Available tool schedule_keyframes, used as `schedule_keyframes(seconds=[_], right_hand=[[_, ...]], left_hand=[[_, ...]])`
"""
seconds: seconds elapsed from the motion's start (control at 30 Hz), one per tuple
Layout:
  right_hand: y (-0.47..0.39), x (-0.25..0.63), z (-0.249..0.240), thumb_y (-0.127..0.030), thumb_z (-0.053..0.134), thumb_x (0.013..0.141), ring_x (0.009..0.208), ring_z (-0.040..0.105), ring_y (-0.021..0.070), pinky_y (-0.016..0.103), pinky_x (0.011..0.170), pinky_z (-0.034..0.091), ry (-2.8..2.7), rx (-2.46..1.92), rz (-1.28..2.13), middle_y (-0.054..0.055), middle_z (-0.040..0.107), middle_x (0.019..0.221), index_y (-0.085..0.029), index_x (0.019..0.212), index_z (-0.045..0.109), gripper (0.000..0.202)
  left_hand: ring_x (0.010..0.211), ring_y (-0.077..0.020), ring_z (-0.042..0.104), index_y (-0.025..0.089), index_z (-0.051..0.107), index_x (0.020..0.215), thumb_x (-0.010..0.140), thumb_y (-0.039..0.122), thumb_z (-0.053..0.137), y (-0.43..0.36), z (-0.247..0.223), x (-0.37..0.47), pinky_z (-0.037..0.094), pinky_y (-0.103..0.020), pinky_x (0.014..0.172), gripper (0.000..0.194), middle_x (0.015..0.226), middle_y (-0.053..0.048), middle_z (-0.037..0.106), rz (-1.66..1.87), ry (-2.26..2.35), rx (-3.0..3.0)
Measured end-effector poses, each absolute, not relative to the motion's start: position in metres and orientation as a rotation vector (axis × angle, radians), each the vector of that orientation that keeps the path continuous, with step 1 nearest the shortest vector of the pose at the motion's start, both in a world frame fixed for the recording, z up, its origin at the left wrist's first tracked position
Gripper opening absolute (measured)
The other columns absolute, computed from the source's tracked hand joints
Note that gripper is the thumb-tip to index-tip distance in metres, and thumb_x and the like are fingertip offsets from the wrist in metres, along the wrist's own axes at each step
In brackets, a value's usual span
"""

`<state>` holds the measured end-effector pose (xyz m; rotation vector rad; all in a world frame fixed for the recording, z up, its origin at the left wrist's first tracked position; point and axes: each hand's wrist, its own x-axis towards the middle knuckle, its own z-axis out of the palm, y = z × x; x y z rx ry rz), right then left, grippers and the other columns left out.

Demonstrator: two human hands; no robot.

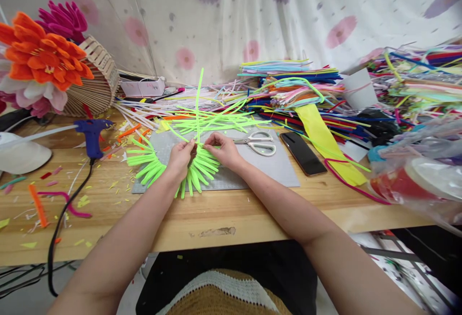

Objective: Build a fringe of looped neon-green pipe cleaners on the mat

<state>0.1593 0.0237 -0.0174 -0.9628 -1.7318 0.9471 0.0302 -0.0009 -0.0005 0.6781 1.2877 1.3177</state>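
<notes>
A fringe of neon green pipe cleaner loops (198, 173) curves above the grey mat (260, 173), its loops pointing outward and toward the table's front edge. My left hand (181, 158) pinches the fringe near its inner edge. Close by on the right, my right hand (223, 150) has its fingertips pressed together at the fringe's right end. One long green stem (198, 98) stands up from between the hands. Scissors with white handles (263, 143) lie open on the mat beside my right hand. Loose green stems (220, 121) are spread behind the hands.
A blue glue gun (92, 137) with a black cord stands at the left, near a basket (96, 79) of fuzzy flowers. A phone (303, 153) and yellow strip (327, 144) lie right of the mat. Bundled pipe cleaners (299, 89) fill the back. Scraps litter the left side.
</notes>
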Motion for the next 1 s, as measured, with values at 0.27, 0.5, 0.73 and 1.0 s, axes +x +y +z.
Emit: schedule_keyframes(seconds=[0.27, 0.5, 0.73, 1.0], right_hand=[[0.026, 0.160, -0.021, -0.031, 0.057, 0.068, 0.066, 0.052, 0.0099, 0.022, 0.060, 0.040, -1.665, -0.963, 1.166, -0.001, 0.057, 0.073, -0.018, 0.089, 0.050, 0.026], [0.027, 0.155, -0.020, -0.039, 0.053, 0.071, 0.061, 0.043, 0.0089, 0.022, 0.058, 0.037, -1.623, -0.963, 1.049, -0.003, 0.047, 0.063, -0.018, 0.068, 0.047, 0.022], [0.026, 0.152, -0.024, -0.039, 0.050, 0.074, 0.066, 0.047, 0.0101, 0.023, 0.062, 0.039, -1.564, -1.027, 0.934, 0.000, 0.053, 0.071, -0.018, 0.070, 0.048, 0.021], [0.025, 0.153, -0.019, -0.036, 0.049, 0.075, 0.064, 0.048, 0.0095, 0.022, 0.059, 0.039, -1.608, -1.059, 0.913, -0.001, 0.053, 0.070, -0.018, 0.069, 0.049, 0.019]], left_hand=[[0.049, -0.0075, 0.045, 0.014, 0.059, 0.063, 0.052, 0.039, 0.071, 0.001, -0.011, 0.023, 0.035, -0.022, 0.052, 0.030, 0.053, 0.003, 0.053, 1.300, 1.336, 1.096], [0.050, -0.0071, 0.043, 0.014, 0.057, 0.058, 0.055, 0.037, 0.069, 0.002, -0.015, 0.027, 0.032, -0.021, 0.050, 0.026, 0.053, 0.003, 0.052, 1.302, 1.319, 1.171], [0.050, -0.0086, 0.045, 0.015, 0.055, 0.063, 0.055, 0.042, 0.069, 0.002, -0.011, 0.031, 0.036, -0.023, 0.052, 0.032, 0.055, 0.002, 0.053, 1.206, 1.153, 1.023], [0.076, -0.0127, 0.055, 0.019, 0.055, 0.089, 0.065, 0.033, 0.065, -0.004, -0.009, 0.030, 0.043, -0.023, 0.065, 0.029, 0.089, -0.003, 0.059, 1.507, 1.682, 1.546]])
